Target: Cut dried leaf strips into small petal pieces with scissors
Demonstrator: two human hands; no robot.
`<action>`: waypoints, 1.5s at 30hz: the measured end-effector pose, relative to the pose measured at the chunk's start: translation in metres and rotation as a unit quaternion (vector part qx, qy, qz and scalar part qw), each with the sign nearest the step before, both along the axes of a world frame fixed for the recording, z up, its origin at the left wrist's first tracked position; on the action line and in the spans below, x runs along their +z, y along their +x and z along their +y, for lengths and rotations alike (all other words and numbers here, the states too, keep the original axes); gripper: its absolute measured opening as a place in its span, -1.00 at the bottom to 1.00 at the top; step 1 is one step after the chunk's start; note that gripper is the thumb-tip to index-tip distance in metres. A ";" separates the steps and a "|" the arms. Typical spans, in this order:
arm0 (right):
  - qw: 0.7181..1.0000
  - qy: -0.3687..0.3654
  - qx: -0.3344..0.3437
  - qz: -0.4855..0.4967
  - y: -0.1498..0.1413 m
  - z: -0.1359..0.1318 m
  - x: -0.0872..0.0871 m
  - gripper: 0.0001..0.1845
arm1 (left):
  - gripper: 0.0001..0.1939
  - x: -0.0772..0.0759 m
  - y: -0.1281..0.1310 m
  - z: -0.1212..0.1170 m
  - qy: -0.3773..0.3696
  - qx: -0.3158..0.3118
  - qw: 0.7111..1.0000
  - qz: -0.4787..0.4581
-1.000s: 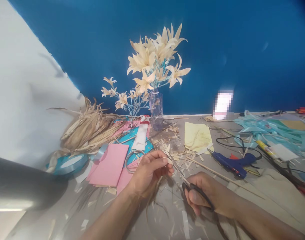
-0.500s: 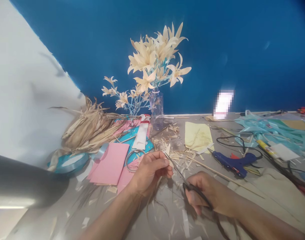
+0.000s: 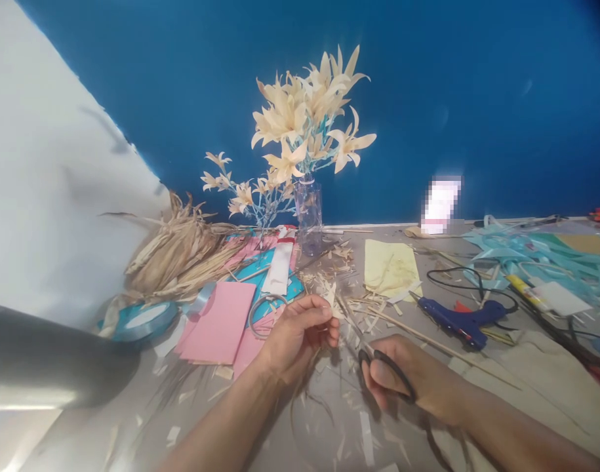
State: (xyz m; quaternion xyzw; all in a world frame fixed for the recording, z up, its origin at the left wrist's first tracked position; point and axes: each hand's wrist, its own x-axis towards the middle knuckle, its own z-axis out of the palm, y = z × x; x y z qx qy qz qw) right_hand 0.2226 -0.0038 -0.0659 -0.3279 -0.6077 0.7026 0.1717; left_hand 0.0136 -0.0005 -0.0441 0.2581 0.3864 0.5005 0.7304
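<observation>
My right hand grips a pair of scissors by its dark handles, with the blades pointing up and left. Thumb and fingers of my left hand are pinched around a small pale piece of dried husk, of which only a little shows past the fingertips. The scissor tips lie just right of that piece; whether they touch it, I cannot tell. Below both hands, pale offcuts are scattered over the grey table.
Pink paper, a ribbon roll and dried husks lie left. Behind stands a clear vase of cream flowers. On the right are a blue glue gun, yellow paper and a thin stick.
The scissor blades have shifted slightly right, away from my left fingertips. My left hand stays nearly in place, still pinched.
</observation>
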 end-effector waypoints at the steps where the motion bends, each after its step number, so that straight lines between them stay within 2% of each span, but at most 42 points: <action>1: 1.000 -0.002 -0.026 0.002 -0.002 0.000 0.003 -0.34 | -0.87 -0.001 0.000 0.000 -0.003 -0.001 1.000 -0.007; 5: 0.981 0.002 -0.196 -0.010 -0.008 0.002 0.015 -0.64 | -0.87 -0.006 0.006 -0.003 -0.020 -0.030 0.999 -0.023; 8: 0.968 0.018 -0.251 0.006 -0.009 0.003 0.017 -0.74 | -0.87 -0.010 0.012 -0.008 -0.026 -0.063 0.998 -0.002; 14: 0.966 0.016 -0.260 0.002 -0.008 0.002 0.016 -0.77 | -0.86 -0.014 0.020 -0.012 -0.021 -0.103 0.994 0.021; 19: 0.965 0.016 -0.262 0.016 -0.007 0.002 0.019 -0.74 | -0.67 -0.012 0.022 -0.010 -0.023 -0.100 0.995 -0.015; 21: 0.966 0.003 -0.259 0.025 -0.008 0.002 0.019 -0.73 | -0.68 -0.010 0.023 -0.011 -0.021 -0.098 0.995 -0.007; 26: 0.978 -0.052 -0.189 0.074 -0.015 -0.002 0.013 -0.71 | -0.77 -0.010 0.027 -0.018 -0.025 -0.107 0.994 0.017; 30: 0.976 -0.019 -0.200 0.080 -0.014 -0.001 0.013 -0.71 | -0.73 -0.014 0.027 -0.018 -0.029 -0.111 0.993 -0.033; 32: 0.970 -0.006 -0.225 0.092 -0.010 0.001 0.016 -0.69 | -0.72 -0.009 0.024 -0.014 -0.024 -0.091 0.994 -0.050; 35: 0.958 -0.039 -0.243 0.147 -0.006 0.006 0.020 -0.66 | -0.73 0.007 0.015 -0.001 -0.014 -0.052 0.998 0.014; 37: 0.953 -0.070 -0.242 0.167 -0.004 0.008 0.021 -0.66 | -0.72 0.019 0.010 0.017 0.010 -0.035 0.992 0.121; 39: 0.955 -0.080 -0.236 0.161 -0.003 0.009 0.019 -0.68 | -0.72 0.026 0.008 0.042 0.065 -0.016 0.966 0.248; 40: 0.957 -0.079 -0.232 0.157 -0.002 0.010 0.019 -0.70 | -0.73 0.026 0.009 0.058 0.085 0.001 0.945 0.314; 41: 0.959 -0.077 -0.227 0.153 -0.002 0.010 0.019 -0.71 | -0.75 0.024 0.011 0.075 0.090 0.016 0.935 0.342; 45: 0.962 -0.062 -0.229 0.134 0.002 0.013 0.022 -0.74 | -0.80 0.004 0.027 0.136 0.100 0.048 0.906 0.409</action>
